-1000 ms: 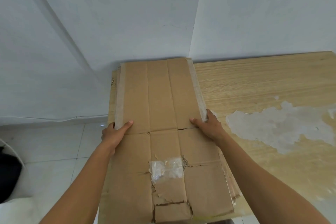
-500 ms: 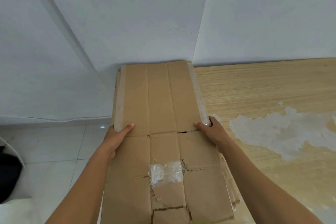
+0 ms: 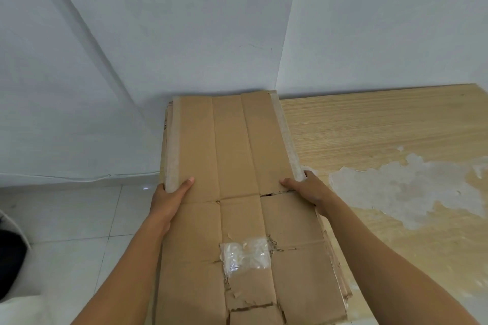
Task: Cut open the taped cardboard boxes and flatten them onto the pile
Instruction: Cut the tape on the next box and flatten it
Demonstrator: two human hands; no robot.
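Sheet: the flattened box (image 3: 232, 155) is being held flat on top of the pile (image 3: 336, 266), at the left end of the desk (image 3: 383, 126), with its far end at the wall.
Long axis: it is running near-to-far, straight away from the person; the near end is being cut off by the frame.
Left hand (image 3: 169, 198): the left long edge is being gripped about mid-length, thumb laid on the top face, fingers wrapped under the edge and hidden.
Right hand (image 3: 306, 190): the right long edge is being gripped directly opposite, thumb on top, fingers (image 3: 307, 175) curled round the taped edge.
Key relation: the sheet is being spanned between both hands, neither one nearer.
Step (judged): the sheet is being squared onto the pile, so the next move is probably let go and press flat.
Watch: lower sheets are showing past the right edge, so alignment is being left imperfect.
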